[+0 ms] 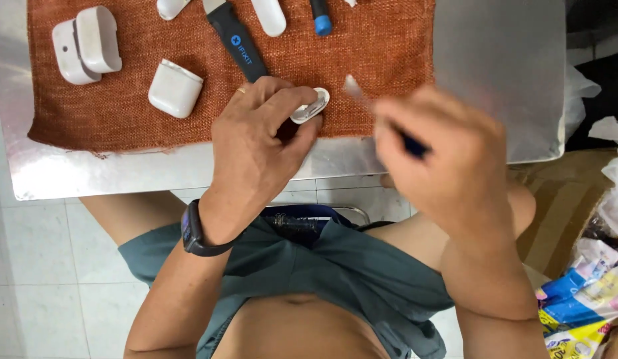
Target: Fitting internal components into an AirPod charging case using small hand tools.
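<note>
Left hand (256, 143) grip pinching small white case (310, 106), blurred right hand (449, 159) grip holding dark tool (405, 141), colourful packets (585, 299) lower right

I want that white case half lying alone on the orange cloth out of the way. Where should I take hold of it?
Grip the white case half across its two long flat sides, coming straight down from above. It lies flat and apart from the other pieces, its rounded corners offer little purchase, and the left hand is busy beside it to the right.

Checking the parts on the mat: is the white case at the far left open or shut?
Open. The white case on the orange cloth shows two halves spread apart, lying side by side, joined along one edge.
</note>
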